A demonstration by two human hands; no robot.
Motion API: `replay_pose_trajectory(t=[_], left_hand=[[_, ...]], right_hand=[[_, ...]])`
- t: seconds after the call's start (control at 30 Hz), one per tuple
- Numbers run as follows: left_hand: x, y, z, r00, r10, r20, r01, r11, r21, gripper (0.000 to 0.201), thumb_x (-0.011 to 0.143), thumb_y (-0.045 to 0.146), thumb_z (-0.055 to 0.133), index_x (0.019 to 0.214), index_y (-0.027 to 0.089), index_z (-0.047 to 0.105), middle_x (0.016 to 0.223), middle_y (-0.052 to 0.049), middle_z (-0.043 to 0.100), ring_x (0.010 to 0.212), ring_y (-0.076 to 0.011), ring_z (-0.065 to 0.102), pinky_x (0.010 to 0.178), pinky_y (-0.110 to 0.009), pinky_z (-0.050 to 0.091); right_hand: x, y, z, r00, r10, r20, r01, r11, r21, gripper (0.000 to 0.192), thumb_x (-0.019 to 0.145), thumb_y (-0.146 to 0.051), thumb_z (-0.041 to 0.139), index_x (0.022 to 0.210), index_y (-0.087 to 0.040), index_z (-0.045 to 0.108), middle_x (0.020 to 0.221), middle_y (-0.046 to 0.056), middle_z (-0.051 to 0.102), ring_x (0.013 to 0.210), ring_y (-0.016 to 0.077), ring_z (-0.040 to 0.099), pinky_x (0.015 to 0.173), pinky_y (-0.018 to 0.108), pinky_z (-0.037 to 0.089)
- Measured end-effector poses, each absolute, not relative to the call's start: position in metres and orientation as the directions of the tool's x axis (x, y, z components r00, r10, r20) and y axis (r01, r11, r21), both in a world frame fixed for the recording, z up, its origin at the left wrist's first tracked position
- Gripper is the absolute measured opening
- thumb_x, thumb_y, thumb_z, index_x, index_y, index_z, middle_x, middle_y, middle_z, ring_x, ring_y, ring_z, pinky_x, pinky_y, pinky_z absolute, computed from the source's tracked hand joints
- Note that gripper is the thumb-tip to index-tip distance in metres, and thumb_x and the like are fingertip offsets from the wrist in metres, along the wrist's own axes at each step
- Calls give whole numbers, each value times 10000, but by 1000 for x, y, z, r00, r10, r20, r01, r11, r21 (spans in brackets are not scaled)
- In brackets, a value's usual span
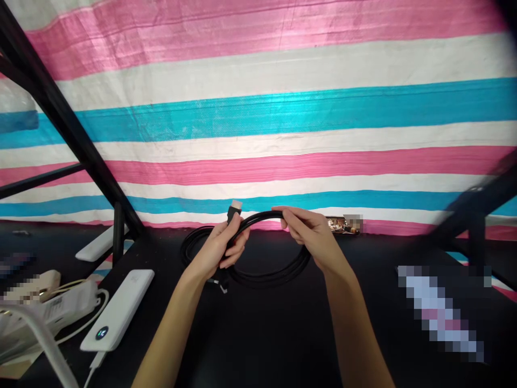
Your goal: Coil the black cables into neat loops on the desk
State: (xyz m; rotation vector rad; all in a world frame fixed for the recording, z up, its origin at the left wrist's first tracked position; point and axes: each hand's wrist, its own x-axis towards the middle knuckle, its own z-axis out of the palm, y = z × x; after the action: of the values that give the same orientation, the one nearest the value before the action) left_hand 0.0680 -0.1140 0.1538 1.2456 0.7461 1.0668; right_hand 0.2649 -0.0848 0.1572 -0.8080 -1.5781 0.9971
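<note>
A coiled black HDMI cable (274, 277) is held up over the dark table between both hands. My left hand (216, 245) is closed around the left side of the coil, and the plug (234, 210), with its pale tip, sticks up beside the thumb. At the top right of the loop, my right hand (313, 231) pinches the strands between thumb and fingers. Another black cable coil (191, 242) shows behind my left hand, partly hidden by it. A small pale-tipped end hangs or lies below the left hand; which cable it belongs to I cannot tell.
On the left lie a white power bank (121, 307) with a lit display and plugged-in cable, a white power strip (68, 307) and another white slab (97, 243). Black frame bars (76, 140) rise before a striped sheet (283, 113). A pixelated item (442, 312) lies right.
</note>
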Motion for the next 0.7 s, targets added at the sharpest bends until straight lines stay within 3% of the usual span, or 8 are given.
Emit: replay_pose_trajectory(t=[0.2, 0.4, 0.5, 0.63, 0.7], left_hand=[[81, -118, 156, 420, 908, 6, -83, 32, 996, 476, 873, 587, 441, 632, 178, 407, 420, 104, 257, 267, -12, 171, 304, -172, 88], [82, -116, 153, 288, 956, 62, -112, -31, 993, 558, 794, 631, 537, 537, 187, 318, 390, 101, 224, 281, -2, 145, 310, -175, 36], [76, -113, 155, 110, 985, 136, -278, -101, 955, 577, 769, 629, 579, 519, 187, 305, 375, 107, 204, 268, -1, 141, 304, -179, 37], [74, -111, 160, -156, 973, 172, -531, -229, 816, 578, 810, 570, 573, 509, 194, 253, 360, 109, 186, 228, -10, 155, 283, -186, 94], [77, -112, 160, -227, 958, 173, -583, -276, 764, 578, 846, 537, 544, 501, 196, 230, 349, 103, 183, 221, -19, 164, 281, -189, 114]], right_hand=[[263, -89, 161, -323, 861, 393, 156, 458, -875, 211, 838, -354, 623, 922, -212, 755, 634, -5, 605, 575, 96, 480, 535, 236, 345], [260, -90, 163, -332, 865, 377, 127, 437, -891, 213, 827, -357, 633, 936, -204, 732, 644, -11, 610, 555, 84, 484, 539, 231, 363], [259, -86, 159, -243, 903, 356, -6, 365, -931, 251, 811, -392, 650, 943, -186, 706, 578, -39, 549, 458, 51, 394, 453, 211, 302], [245, -86, 157, -200, 928, 314, -328, 238, -914, 296, 823, -448, 628, 948, -183, 670, 479, -89, 417, 384, 35, 342, 412, 183, 325], [235, -91, 158, -169, 946, 275, -458, 172, -872, 299, 792, -478, 652, 805, -180, 635, 411, -112, 345, 314, 28, 268, 335, 167, 283]])
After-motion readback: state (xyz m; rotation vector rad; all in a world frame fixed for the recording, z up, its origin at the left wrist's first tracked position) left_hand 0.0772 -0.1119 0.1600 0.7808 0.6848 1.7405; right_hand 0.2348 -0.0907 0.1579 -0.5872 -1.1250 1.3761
